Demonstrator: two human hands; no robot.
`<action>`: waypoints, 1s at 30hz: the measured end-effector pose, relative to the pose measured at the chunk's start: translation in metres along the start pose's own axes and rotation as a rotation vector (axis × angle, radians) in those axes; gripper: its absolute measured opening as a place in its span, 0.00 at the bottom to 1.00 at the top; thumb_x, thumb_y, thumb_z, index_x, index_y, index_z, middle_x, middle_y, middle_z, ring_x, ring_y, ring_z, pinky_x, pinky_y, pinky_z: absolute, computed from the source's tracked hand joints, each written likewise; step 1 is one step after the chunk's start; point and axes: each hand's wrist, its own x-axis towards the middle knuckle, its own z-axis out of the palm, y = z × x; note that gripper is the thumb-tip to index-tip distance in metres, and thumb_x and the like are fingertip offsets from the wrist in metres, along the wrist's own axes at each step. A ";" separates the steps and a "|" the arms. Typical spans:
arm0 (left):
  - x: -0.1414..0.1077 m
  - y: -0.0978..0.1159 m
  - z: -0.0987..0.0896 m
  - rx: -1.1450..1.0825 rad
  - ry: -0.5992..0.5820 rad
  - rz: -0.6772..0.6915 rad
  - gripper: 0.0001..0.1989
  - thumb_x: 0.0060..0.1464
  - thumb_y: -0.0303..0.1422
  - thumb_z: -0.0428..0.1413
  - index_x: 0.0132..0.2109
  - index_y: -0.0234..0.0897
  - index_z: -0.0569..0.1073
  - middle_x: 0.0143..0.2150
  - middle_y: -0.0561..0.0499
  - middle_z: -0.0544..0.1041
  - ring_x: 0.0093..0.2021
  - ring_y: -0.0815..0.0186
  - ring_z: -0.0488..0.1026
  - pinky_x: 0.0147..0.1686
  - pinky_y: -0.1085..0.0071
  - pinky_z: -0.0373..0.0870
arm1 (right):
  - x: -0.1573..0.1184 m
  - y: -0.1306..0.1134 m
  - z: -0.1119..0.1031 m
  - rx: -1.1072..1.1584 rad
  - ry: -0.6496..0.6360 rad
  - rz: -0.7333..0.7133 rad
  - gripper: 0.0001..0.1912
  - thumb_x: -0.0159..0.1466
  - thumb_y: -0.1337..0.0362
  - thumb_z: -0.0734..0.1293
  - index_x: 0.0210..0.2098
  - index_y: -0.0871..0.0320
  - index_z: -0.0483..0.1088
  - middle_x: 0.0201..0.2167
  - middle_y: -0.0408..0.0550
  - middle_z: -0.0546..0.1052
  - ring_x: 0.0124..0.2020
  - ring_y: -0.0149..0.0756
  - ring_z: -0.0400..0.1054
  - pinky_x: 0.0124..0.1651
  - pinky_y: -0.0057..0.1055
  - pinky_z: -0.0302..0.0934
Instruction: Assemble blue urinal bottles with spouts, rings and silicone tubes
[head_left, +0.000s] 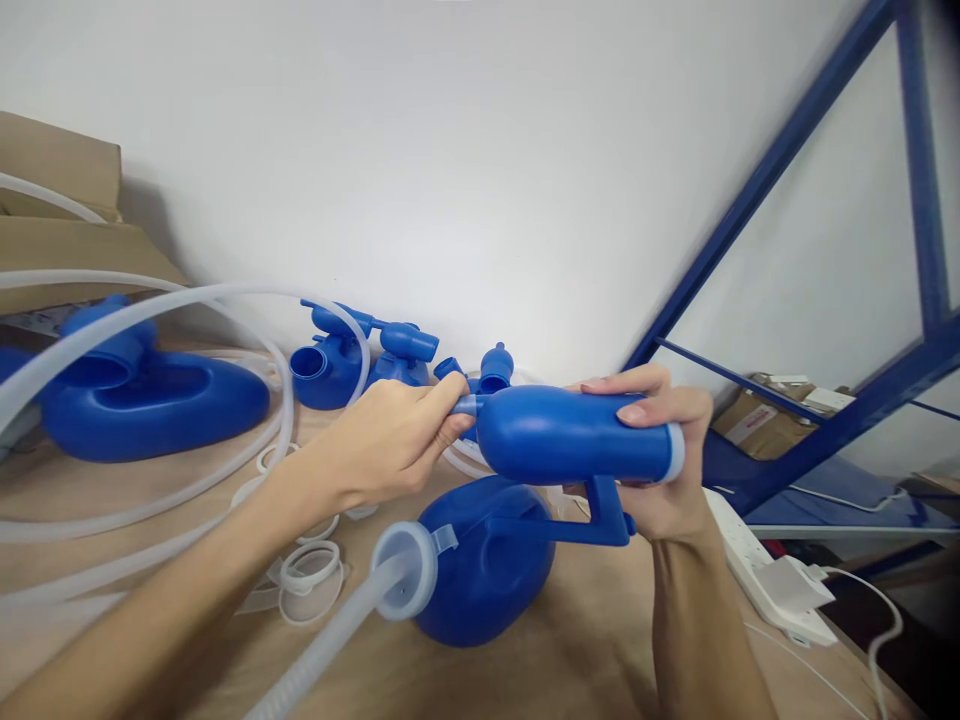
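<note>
My right hand (652, 450) is wrapped round a blue plastic urinal receiver (562, 430), a rounded cylinder with a handle bracket and a white rim at its right end. It lies level in the air. At its narrow left end, my left hand (412, 430) pinches a clear tube end (466, 404) that sits on the blue spout; the fingers hide part of it. Just below stands a blue urinal bottle (484, 580) on the table. A translucent cap (405, 570) with a clear hose (330, 640) running from it is at the bottle's neck.
Another blue bottle (157, 410) lies at the left beneath looping clear hoses (142, 310). Several blue bottles and receivers (330, 365) stand along the wall. White rings (310, 570) lie near my left forearm. A cardboard box (60, 170), power strip (772, 570) and blue metal rack (780, 150) flank the table.
</note>
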 end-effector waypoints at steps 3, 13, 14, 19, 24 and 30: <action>0.002 -0.004 0.001 0.029 0.024 0.021 0.14 0.73 0.36 0.41 0.43 0.36 0.68 0.24 0.54 0.71 0.21 0.61 0.69 0.23 0.67 0.56 | 0.002 -0.002 0.002 -0.041 0.001 -0.008 0.30 0.54 0.63 0.83 0.49 0.42 0.68 0.52 0.47 0.73 0.50 0.47 0.74 0.51 0.50 0.76; 0.000 0.019 0.010 0.175 0.697 0.069 0.06 0.67 0.26 0.53 0.44 0.39 0.75 0.36 0.49 0.78 0.36 0.62 0.75 0.38 0.67 0.68 | 0.002 0.036 0.016 -0.013 0.400 0.129 0.31 0.55 0.51 0.80 0.50 0.46 0.62 0.53 0.50 0.73 0.57 0.48 0.70 0.60 0.50 0.67; 0.001 0.019 0.013 0.098 0.624 0.002 0.07 0.69 0.28 0.51 0.45 0.38 0.75 0.34 0.50 0.78 0.33 0.64 0.75 0.35 0.67 0.68 | 0.001 0.038 0.015 0.006 0.407 0.140 0.31 0.56 0.50 0.80 0.50 0.46 0.62 0.53 0.49 0.73 0.58 0.48 0.70 0.60 0.49 0.67; 0.004 0.010 0.024 -0.376 0.319 -0.261 0.21 0.74 0.43 0.42 0.59 0.34 0.71 0.47 0.45 0.81 0.40 0.60 0.78 0.41 0.64 0.72 | 0.001 0.031 0.014 0.014 0.354 0.132 0.32 0.52 0.51 0.82 0.48 0.46 0.63 0.51 0.48 0.74 0.55 0.47 0.71 0.57 0.47 0.69; 0.003 0.010 0.026 -0.608 0.327 -0.342 0.24 0.74 0.48 0.40 0.45 0.38 0.74 0.40 0.48 0.80 0.39 0.60 0.78 0.42 0.64 0.74 | 0.005 0.019 0.019 0.060 0.278 0.081 0.31 0.52 0.55 0.83 0.47 0.45 0.64 0.51 0.47 0.75 0.54 0.46 0.72 0.54 0.45 0.71; 0.008 0.009 0.023 -0.606 0.262 -0.335 0.24 0.73 0.46 0.41 0.35 0.38 0.70 0.28 0.50 0.76 0.29 0.63 0.74 0.33 0.65 0.71 | 0.006 0.019 0.022 -0.005 0.245 0.044 0.31 0.52 0.57 0.83 0.47 0.46 0.64 0.52 0.48 0.75 0.55 0.47 0.71 0.55 0.48 0.70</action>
